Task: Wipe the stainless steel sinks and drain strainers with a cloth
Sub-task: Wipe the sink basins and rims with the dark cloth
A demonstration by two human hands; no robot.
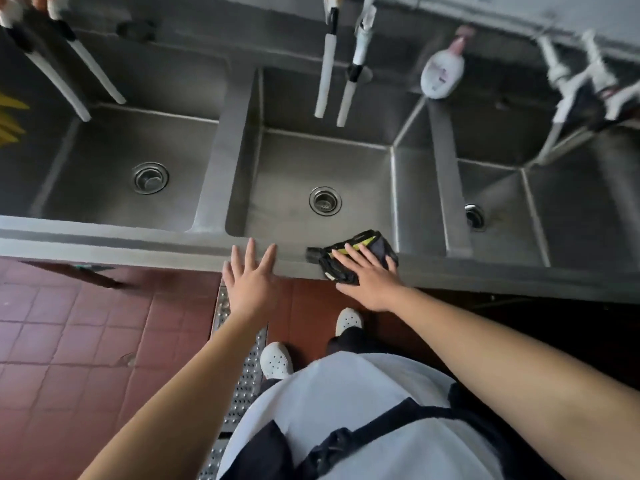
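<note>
Right hand (372,282) presses flat, fingers straight, on the cloth (360,252) at the middle sink's (322,161) near rim; left hand (247,282) open, empty. Wiping seems about to start; next, sweep into the basin.

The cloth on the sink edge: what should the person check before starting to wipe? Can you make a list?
1. Cloth under a hand: ok, the right hand presses flat on it at the front rim.
2. Left hand free: ok, open, fingertips resting on the rim.
3. Middle sink bare inside: ok, only its drain strainer shows.
4. Left sink's strainer seated: ok.
5. Right sink's strainer visible: not ok, partly hidden by the divider.
6. Cloth damp: cannot tell.
</note>
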